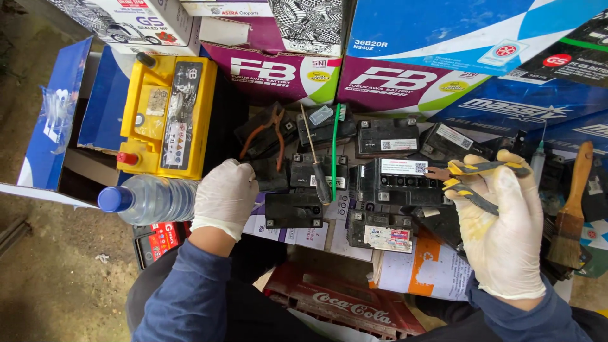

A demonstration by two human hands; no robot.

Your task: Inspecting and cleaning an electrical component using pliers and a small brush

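My left hand (225, 196), in a white glove, grips a clear plastic water bottle (149, 199) with a blue cap, lying sideways and pointing left. My right hand (500, 228), also gloved, is closed on pliers with yellow and black handles (478, 177); their rusty jaws point left toward a small black battery (396, 180). Several small black batteries (294, 209) lie between the two hands. A screwdriver (315, 158) and a green toothbrush (335, 145) rest on top of them.
A yellow car battery (168, 114) sits in an open blue box at upper left. Orange-handled pliers (269, 130) lie on the batteries. A paintbrush (573, 209) lies at right. Cardboard battery boxes (392, 82) are stacked along the back. A red crate (348, 304) sits near my knees.
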